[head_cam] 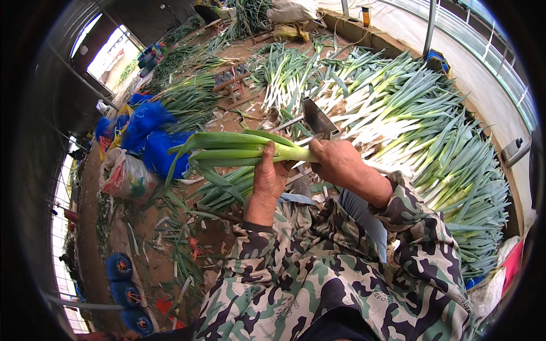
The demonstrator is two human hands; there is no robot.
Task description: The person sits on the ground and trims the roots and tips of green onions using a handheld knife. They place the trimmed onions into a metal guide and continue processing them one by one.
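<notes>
Across my lap I hold a large green onion or leek point(239, 150), its green leaves to the left and pale stalk to the right. My left hand point(273, 172) is wrapped around it where the leaves fan out, thumb on top. Around the pale stalk my right hand point(339, 160) is closed, partly hiding it. Just beyond the right hand stands an angular sheet-metal piece point(318, 119); whether the hand touches it cannot be told. Below the held plant lies a bunch of green leaves point(228, 187), near my left forearm.
A broad pile of long green onions point(426, 123) curves along the right side. Blue mesh bags point(160, 121) and a stuffed plastic sack point(128, 174) lie at left. Blue rolls point(123, 268) line the lower left. A small wooden rack point(232, 83) stands ahead, near another leafy heap point(192, 100).
</notes>
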